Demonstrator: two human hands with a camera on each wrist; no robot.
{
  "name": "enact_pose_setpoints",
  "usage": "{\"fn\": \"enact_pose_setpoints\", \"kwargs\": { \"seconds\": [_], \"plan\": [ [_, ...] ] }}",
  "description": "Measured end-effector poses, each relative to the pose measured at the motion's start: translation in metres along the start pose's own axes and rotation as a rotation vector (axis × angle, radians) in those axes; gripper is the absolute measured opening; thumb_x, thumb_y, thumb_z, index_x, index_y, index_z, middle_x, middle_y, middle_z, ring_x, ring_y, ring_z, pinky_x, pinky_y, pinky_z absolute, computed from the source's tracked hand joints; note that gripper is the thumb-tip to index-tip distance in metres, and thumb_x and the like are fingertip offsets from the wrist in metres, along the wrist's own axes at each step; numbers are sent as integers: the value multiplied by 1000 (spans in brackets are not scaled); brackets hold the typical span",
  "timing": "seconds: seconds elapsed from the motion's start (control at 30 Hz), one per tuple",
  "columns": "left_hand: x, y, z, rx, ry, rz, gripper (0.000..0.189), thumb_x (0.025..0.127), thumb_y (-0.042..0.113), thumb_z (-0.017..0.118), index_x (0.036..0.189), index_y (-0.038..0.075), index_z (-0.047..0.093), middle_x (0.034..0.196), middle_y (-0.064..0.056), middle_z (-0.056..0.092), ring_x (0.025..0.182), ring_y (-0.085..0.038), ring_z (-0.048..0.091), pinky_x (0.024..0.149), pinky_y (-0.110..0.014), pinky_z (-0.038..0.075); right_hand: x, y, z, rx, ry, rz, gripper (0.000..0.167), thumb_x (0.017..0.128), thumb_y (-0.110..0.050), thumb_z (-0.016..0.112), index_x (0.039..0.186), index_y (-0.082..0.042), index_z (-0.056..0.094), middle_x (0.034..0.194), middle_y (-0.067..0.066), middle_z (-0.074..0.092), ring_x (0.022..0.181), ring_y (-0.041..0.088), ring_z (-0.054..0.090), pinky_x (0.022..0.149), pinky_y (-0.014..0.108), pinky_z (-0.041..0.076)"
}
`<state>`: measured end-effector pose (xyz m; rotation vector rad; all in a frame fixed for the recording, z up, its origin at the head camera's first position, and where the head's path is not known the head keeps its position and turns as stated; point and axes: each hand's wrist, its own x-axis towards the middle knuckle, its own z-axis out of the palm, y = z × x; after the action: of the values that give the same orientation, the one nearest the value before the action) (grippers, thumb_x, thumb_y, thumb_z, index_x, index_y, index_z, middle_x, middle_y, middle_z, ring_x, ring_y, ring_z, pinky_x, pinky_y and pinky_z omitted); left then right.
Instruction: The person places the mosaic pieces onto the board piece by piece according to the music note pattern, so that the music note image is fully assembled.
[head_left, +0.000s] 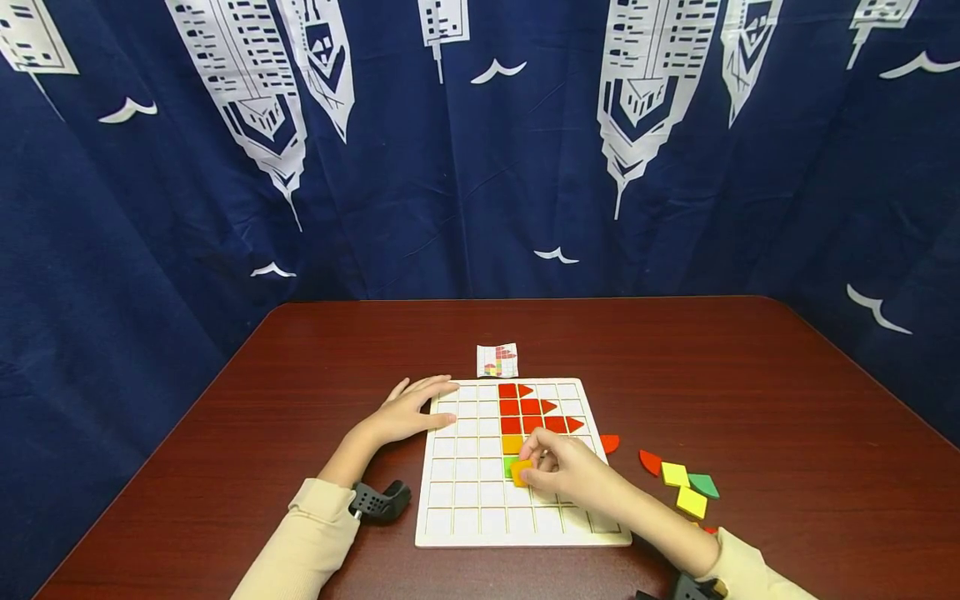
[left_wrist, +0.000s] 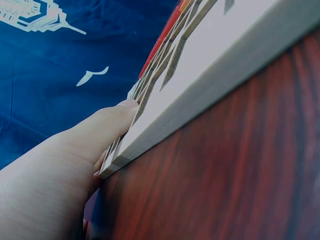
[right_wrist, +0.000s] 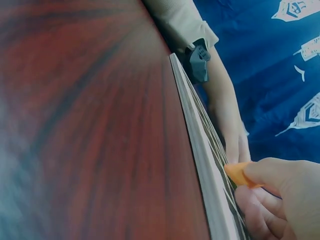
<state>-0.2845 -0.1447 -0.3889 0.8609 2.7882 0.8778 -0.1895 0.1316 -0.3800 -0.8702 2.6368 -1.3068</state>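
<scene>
A white gridded board (head_left: 450,493) lies on the table. My left hand (head_left: 411,410) rests on its far left part, fingers stretched over the corner; in the left wrist view the thumb (left_wrist: 117,117) lies on top at the edge. Between right thumb and fingers, my right hand (head_left: 573,473) pinches an orange square tile (head_left: 520,474), also seen in the right wrist view (right_wrist: 239,174). That tile overlaps a green tile (head_left: 507,467) in the head view. Just beyond sits another orange tile (head_left: 512,444) in the grid, below three rows of red squares (head_left: 510,407) ending in red triangles (head_left: 576,424).
A small printed card (head_left: 497,362) lies behind the board. To the right are loose pieces: red curved ones (head_left: 650,462), yellow squares (head_left: 692,502) and a green curved one (head_left: 703,485). A blue curtain (head_left: 450,167) hangs behind the table (head_left: 337,350).
</scene>
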Motion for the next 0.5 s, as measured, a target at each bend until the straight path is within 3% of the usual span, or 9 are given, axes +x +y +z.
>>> {"fn": "enact_pose_setpoints", "kwargs": {
  "seconds": [0.17, 0.5],
  "plan": [
    [0, 1, -2, 8, 2, 2, 58, 86, 43, 57, 138, 20, 41, 149, -3, 28, 140, -22, 21, 111, -54, -4, -2, -1, 3, 4, -42, -35, 14, 82, -17, 66, 88, -12, 54, 71, -5, 55, 63, -1, 47, 56, 15, 41],
    [0, 2, -1, 15, -3, -6, 59, 86, 45, 56, 138, 21, 41, 149, -3, 28, 140, -23, 21, 112, -54, -4, -3, 6, 5, -7, -52, -96, 9, 84, -22, 65, 82, -18, 56, 67, -10, 51, 61, -3, 43, 53, 14, 38]
  ]
}}
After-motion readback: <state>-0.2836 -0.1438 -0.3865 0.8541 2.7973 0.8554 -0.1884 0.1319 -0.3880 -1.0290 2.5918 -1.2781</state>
